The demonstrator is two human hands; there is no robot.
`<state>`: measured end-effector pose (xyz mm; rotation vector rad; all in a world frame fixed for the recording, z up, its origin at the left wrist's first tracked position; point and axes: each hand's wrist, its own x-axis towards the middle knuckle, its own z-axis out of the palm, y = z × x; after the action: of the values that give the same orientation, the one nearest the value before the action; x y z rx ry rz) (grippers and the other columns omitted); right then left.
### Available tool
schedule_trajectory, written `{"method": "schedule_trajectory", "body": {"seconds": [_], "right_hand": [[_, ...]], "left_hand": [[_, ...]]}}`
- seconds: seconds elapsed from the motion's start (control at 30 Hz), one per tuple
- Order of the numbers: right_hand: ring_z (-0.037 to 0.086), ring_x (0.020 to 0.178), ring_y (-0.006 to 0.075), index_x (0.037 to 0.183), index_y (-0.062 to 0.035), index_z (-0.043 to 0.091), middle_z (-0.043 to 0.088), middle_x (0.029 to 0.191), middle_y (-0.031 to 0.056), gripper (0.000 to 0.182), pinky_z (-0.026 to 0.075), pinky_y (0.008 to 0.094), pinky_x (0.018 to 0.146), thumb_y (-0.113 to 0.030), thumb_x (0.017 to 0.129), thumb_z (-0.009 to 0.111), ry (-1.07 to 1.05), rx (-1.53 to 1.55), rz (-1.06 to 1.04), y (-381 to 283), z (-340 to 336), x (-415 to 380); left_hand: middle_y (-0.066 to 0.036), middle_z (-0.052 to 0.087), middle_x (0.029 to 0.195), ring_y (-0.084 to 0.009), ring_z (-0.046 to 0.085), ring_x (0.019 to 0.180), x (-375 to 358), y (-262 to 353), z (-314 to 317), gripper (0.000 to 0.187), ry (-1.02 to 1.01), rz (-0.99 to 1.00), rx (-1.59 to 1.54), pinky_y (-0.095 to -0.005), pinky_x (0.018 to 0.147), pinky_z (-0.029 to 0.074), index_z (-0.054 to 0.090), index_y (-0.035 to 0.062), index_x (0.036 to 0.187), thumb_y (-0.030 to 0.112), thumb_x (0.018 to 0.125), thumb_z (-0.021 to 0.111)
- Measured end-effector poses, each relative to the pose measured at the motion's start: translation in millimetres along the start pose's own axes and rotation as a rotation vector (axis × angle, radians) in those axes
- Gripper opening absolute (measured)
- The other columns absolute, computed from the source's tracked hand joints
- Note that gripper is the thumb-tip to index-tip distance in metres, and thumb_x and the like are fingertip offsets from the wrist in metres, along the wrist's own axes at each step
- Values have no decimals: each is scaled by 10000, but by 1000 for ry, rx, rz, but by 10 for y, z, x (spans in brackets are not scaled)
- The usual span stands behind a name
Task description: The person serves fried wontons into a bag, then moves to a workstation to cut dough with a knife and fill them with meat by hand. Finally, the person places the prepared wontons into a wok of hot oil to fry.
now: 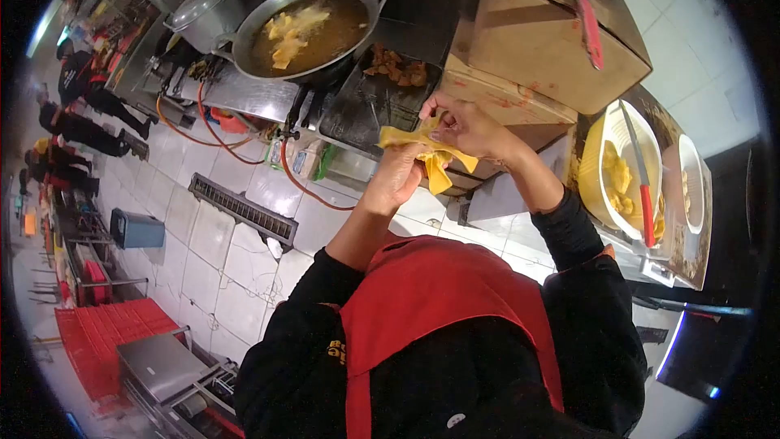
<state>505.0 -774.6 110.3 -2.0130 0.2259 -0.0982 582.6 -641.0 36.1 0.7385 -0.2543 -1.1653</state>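
Observation:
A soft yellow wonton wrapper point(436, 169) is draped over my left hand point(396, 175), its corners hanging past the fingers. My left fingers are closed around it from below. My right hand point(471, 128) has its fingers curled and pinched at the wrapper's upper side; what lies between the fingertips is partly hidden. Both hands are held in front of the red apron point(455, 284), close to the stove's edge. Beyond them, a large wok point(244, 47) of oil holds several yellow pieces point(294, 32). Browned fried pieces point(396, 67) lie on a dark metal tray point(345, 118) nearer my hands.
Cardboard boxes point(552, 41) are stacked right of the stove, with a red-handled tool point(591, 32) on top. A yellow tub point(591, 171) with yellow pieces has a red-handled knife point(646, 203) across it. Orange hoses point(294, 177) hang below the stove. Several people point(85, 85) stand far left.

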Motion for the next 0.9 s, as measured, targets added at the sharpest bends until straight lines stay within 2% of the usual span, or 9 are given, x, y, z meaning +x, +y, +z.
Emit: {"method": "schedule_trajectory", "body": {"seconds": [0.13,0.2,0.3,0.43,0.5,0.63,0.7,0.8,0.9], "right_hand": [[566,629,183,800,-32,585,583,676,123,108,444,292,574,-3,697,596,-22,-130,-234,-15,124,86],[595,682,271,826,-20,594,596,717,181,170,466,336,590,-9,656,605,81,-415,-280,-122,188,75],[549,633,298,850,-50,608,544,715,149,209,448,347,564,-1,647,596,158,-633,-423,-208,282,54],[537,622,297,853,-65,612,513,719,144,229,442,371,550,3,636,588,206,-825,-348,-349,369,29],[572,645,336,844,-53,600,495,801,210,164,466,379,539,-64,683,567,204,-928,-337,-389,387,36],[571,634,310,852,-52,575,488,802,171,179,464,359,507,-49,673,584,297,-850,-444,-351,460,37],[560,617,290,847,-49,548,494,804,151,170,456,353,491,-38,690,611,528,-617,-551,-321,484,41],[549,610,273,842,-37,538,507,763,132,178,456,353,494,-60,705,649,751,-546,-539,-377,485,0],[544,588,260,820,-26,535,510,701,115,188,455,348,483,-110,717,669,731,-577,-475,-332,454,-81]], "left_hand": [[-65,564,918,-163,567,824,-73,155,-129,227,-23,65,-20,-327,719,478,513,2,997,4,771,535],[-73,570,911,-178,570,823,-103,227,-133,211,-29,92,-21,-336,725,480,519,-2,973,-7,762,523],[-70,577,896,-181,567,823,-158,335,-97,184,-34,132,-15,-341,733,474,528,4,945,2,763,499],[-57,576,888,-162,554,847,-180,378,-129,184,-136,141,-135,-328,761,446,528,20,955,77,794,460],[-59,577,902,-167,552,860,-174,389,-68,197,-80,121,-212,-329,775,437,523,18,967,97,799,457],[-65,577,957,-186,545,909,-88,434,-53,228,48,202,-301,-335,818,420,508,10,1001,107,801,460],[-83,567,986,-190,543,928,-132,520,-3,247,14,213,-298,-328,832,423,503,-9,1017,81,792,455],[-118,538,1055,-206,533,978,-226,637,117,306,-67,266,-277,-329,871,417,476,-35,1071,47,778,452],[-148,501,1123,-228,517,1023,-283,684,166,379,-107,310,-243,-346,907,404,433,-46,1135,22,763,455]]}}
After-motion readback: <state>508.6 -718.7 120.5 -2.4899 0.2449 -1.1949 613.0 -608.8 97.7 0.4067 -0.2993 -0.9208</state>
